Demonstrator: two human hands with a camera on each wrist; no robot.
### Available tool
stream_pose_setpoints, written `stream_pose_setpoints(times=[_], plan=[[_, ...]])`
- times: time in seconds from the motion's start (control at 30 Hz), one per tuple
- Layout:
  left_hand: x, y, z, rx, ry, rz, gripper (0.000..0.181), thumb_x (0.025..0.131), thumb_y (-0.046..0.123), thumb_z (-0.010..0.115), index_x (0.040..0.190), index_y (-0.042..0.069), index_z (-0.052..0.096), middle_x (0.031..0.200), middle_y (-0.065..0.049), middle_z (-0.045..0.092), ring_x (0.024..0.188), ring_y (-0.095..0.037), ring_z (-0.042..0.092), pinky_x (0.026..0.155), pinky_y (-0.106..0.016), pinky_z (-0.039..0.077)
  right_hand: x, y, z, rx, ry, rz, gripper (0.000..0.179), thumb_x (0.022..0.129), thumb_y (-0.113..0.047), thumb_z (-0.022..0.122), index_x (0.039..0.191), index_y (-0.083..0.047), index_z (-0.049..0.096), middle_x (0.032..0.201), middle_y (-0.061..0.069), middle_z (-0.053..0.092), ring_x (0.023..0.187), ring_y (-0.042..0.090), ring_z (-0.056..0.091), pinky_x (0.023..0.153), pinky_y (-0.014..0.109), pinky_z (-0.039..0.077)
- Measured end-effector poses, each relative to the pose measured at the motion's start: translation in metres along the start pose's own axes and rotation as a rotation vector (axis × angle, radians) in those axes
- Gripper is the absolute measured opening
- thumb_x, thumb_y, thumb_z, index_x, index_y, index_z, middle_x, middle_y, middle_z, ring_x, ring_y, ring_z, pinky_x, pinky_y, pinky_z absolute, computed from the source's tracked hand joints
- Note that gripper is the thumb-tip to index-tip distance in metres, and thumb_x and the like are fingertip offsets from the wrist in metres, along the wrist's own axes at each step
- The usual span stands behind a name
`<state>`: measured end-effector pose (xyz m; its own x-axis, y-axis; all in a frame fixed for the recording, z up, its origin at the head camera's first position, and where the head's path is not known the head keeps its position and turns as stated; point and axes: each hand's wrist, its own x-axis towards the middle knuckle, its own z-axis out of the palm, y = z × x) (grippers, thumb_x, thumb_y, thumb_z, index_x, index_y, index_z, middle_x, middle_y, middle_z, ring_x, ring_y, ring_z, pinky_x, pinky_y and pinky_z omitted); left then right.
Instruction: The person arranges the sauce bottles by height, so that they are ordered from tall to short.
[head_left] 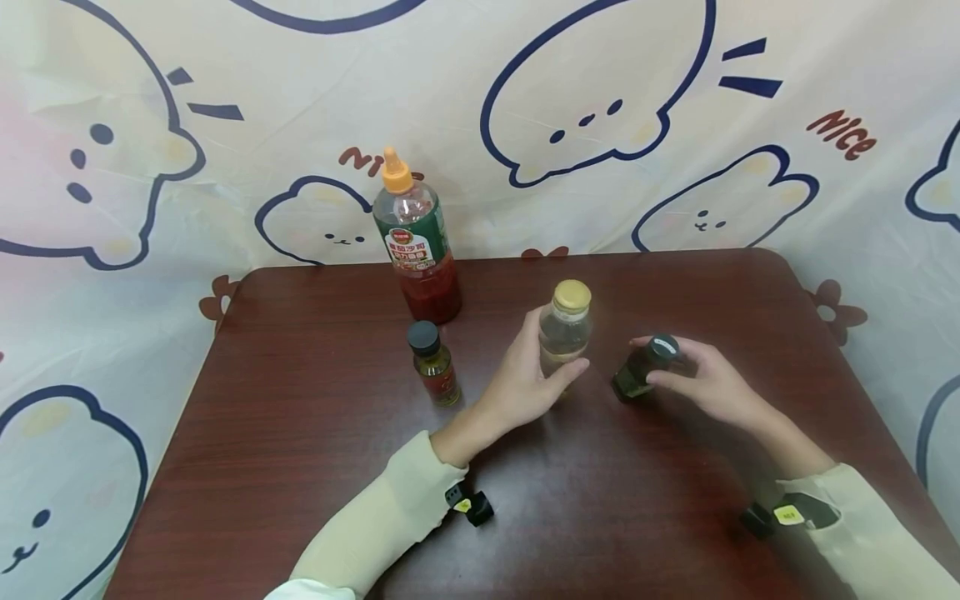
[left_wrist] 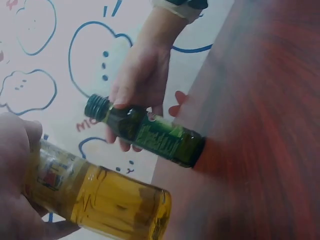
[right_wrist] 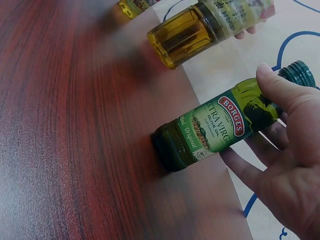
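Note:
My left hand [head_left: 528, 375] grips a clear bottle of golden oil [left_wrist: 122, 200] with a yellow cap, its fingers wrapped around the label; the bottle's base shows above the table in the right wrist view. To its right, my right hand [head_left: 708, 379] holds a dark green olive oil bottle [right_wrist: 210, 122] near its neck, thumb on one side and fingers on the other. That bottle has a dark green cap [right_wrist: 297, 74] and a green Borges label, and it leans a little, with its base close over the tabletop.
A brown-red wooden table [head_left: 300, 467] carries a tall sauce bottle [head_left: 420, 250] with an orange nozzle at the back. In front of that stands a small dark-capped bottle [head_left: 435, 367], left of my left hand. A cartoon-printed cloth [head_left: 450, 75] hangs behind the table.

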<state>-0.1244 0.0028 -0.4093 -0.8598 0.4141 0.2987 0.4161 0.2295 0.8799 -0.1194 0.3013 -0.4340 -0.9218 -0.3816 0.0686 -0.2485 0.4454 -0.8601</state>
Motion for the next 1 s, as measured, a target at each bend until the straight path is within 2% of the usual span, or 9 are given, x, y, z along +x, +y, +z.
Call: stream_pose_setpoints(times=[0.23,0.47,0.6,0.83,1.0], plan=[[0.007,-0.01,-0.004,-0.03,0.069,-0.024,0.074,0.096,0.016,0.072,0.153,0.003,0.026,0.148,-0.014,0.044,0.134,-0.024,0.047,0.113,-0.043,0.038,-0.001,-0.001,0.0,-0.003,-0.001,0.003,0.046,0.094,-0.01,0.074,0.139,-0.013,0.061,0.137,0.004,0.064,0.121,0.009,0.058,0.098,0.015,0.044],[0.015,-0.022,-0.002,-0.087,0.227,-0.054,0.073,0.096,0.012,0.071,0.152,0.002,0.026,0.149,-0.015,0.042,0.135,-0.025,0.046,0.114,-0.045,0.037,-0.001,0.0,0.0,0.012,-0.008,-0.019,0.047,0.095,-0.007,0.072,0.139,-0.006,0.059,0.14,0.014,0.061,0.124,0.009,0.056,0.1,0.015,0.044],[0.022,-0.026,-0.001,-0.13,0.306,-0.064,0.072,0.096,0.007,0.07,0.152,0.002,0.026,0.149,-0.016,0.041,0.135,-0.025,0.045,0.113,-0.043,0.038,-0.001,0.0,0.0,0.015,-0.008,-0.018,0.047,0.095,-0.007,0.073,0.139,-0.006,0.059,0.14,0.013,0.061,0.124,0.009,0.056,0.1,0.015,0.044],[0.039,-0.027,0.002,-0.173,0.47,-0.068,0.069,0.095,0.003,0.07,0.149,0.002,0.027,0.145,-0.017,0.042,0.133,-0.024,0.046,0.112,-0.038,0.039,0.0,0.001,-0.001,0.015,-0.009,-0.028,0.046,0.095,-0.007,0.072,0.139,-0.007,0.06,0.14,0.019,0.06,0.125,0.009,0.056,0.101,0.016,0.043],[0.053,-0.029,0.005,-0.17,0.562,-0.107,0.067,0.094,0.003,0.071,0.147,0.003,0.03,0.144,-0.016,0.043,0.133,-0.023,0.045,0.111,-0.037,0.039,0.0,0.001,0.0,0.019,-0.007,-0.026,0.046,0.095,-0.007,0.072,0.139,-0.006,0.06,0.139,0.015,0.061,0.124,0.009,0.057,0.1,0.015,0.044]])
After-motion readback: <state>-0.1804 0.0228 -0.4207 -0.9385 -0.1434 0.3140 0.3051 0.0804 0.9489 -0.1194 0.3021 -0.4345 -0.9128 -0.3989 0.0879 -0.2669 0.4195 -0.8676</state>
